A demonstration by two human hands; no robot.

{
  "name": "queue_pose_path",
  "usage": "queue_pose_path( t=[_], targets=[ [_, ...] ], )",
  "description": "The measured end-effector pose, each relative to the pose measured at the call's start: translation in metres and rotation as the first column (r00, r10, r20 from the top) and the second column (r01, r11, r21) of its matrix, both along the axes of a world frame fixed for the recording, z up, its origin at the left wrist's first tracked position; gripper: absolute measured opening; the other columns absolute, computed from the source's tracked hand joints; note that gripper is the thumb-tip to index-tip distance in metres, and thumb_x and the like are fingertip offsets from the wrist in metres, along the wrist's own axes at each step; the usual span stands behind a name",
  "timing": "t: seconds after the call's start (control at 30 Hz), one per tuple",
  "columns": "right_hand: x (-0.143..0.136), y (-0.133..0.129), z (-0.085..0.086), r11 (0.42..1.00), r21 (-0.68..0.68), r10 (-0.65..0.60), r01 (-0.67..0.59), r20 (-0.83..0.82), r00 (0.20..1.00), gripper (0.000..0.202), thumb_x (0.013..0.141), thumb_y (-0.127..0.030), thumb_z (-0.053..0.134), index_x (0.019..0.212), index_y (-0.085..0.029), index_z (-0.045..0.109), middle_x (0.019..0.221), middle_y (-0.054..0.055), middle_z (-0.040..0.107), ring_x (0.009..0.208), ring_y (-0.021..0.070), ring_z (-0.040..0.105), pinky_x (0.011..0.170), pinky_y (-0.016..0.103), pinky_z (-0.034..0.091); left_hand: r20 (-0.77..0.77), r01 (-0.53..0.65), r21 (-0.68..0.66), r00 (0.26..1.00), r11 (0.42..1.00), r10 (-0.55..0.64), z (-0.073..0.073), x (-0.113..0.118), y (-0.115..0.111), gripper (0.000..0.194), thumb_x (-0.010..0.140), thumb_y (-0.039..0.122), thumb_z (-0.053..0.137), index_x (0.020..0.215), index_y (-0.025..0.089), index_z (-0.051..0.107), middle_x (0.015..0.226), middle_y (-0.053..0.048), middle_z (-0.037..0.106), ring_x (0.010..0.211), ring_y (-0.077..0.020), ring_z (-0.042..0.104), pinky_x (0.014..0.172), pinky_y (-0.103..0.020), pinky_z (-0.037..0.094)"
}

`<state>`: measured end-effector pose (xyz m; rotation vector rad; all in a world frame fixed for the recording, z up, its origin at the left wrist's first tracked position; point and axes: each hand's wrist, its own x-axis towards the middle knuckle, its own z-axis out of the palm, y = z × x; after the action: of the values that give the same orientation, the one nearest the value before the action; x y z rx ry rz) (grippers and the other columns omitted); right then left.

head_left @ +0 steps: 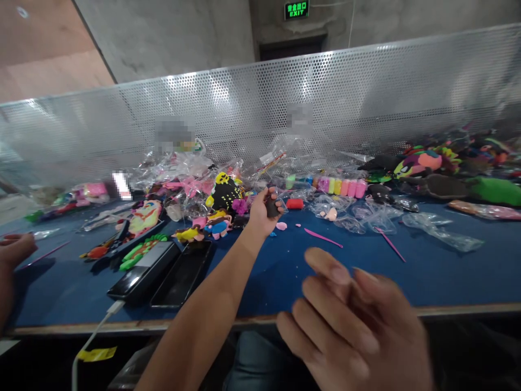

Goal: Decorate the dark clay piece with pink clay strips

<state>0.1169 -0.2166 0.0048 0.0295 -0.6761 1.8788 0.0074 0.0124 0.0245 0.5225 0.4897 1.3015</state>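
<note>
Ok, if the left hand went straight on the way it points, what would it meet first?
Likely the clear plastic packaging beyond the left hand and the dark lump it holds, in front of the perforated metal panel; depth is hard to judge from this one view.

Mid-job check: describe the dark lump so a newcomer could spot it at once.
Start at the long blue table and follow the left forearm out to the left hand. The dark lump sits within its curled fingers. Unlike the bright red block lying just to its right, it is dark and held in the hand.
</note>
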Motion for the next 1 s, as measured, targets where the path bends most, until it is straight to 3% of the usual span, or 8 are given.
queue_pose_path(
  t=[0.07, 0.17, 0.5, 1.0],
  targets=[
    [-0.01, 0.017, 0.026, 0.992, -0.072, 0.088, -0.101, -0.163, 0.983, 0.017, 0.09, -0.035, 0.05, 0.081, -0.021, 0.055, 0.046, -0.01, 0.034, 0.037, 0.0055, 0.025, 0.053, 0.023, 0.035, 0.0, 0.001, 0.006, 1.0, 1.0, -0.001, 0.0, 0.0, 0.0, 0.02, 0.094, 0.024, 0.043, 0.079, 0.017, 0.055, 0.054, 0.005, 0.048, 0.041, -0.0075, 0.048, 0.04, -0.018, 0.037],
    [-0.022, 0.027, 0.039, 0.978, -0.1, 0.149, -0.182, -0.269, 0.951, 0.016, 0.087, -0.031, 0.05, 0.076, -0.02, 0.05, 0.043, -0.012, 0.027, 0.037, 0.005, 0.017, 0.052, 0.022, 0.027, -0.008, -0.004, 0.001, 1.0, 1.0, 0.004, 0.001, -0.001, -0.001, 0.018, 0.093, 0.024, 0.044, 0.08, 0.017, 0.054, 0.055, 0.005, 0.048, 0.041, -0.0072, 0.047, 0.04, -0.018, 0.036],
    [-0.026, 0.025, 0.028, 0.974, -0.111, 0.159, -0.197, -0.286, 0.945, 0.017, 0.088, -0.03, 0.047, 0.074, -0.02, 0.047, 0.042, -0.012, 0.027, 0.038, 0.0059, 0.016, 0.053, 0.023, 0.025, -0.022, -0.008, 0.013, 1.0, 1.0, 0.008, 0.001, 0.0, 0.0, 0.012, 0.09, 0.025, 0.051, 0.081, 0.018, 0.055, 0.056, 0.005, 0.048, 0.041, -0.007, 0.046, 0.04, -0.018, 0.037],
    [-0.033, 0.028, 0.02, 0.993, 0.054, 0.105, -0.1, -0.097, 0.99, 0.017, 0.081, -0.031, 0.068, 0.072, -0.021, 0.058, 0.033, -0.014, 0.022, 0.033, 0.0061, 0.016, 0.05, 0.023, 0.028, -0.027, -0.022, 0.01, 0.999, 1.0, 0.022, -0.001, 0.0, 0.001, 0.013, 0.089, 0.025, 0.051, 0.081, 0.017, 0.056, 0.057, 0.005, 0.047, 0.042, -0.0074, 0.046, 0.041, -0.019, 0.037]
  ],
)
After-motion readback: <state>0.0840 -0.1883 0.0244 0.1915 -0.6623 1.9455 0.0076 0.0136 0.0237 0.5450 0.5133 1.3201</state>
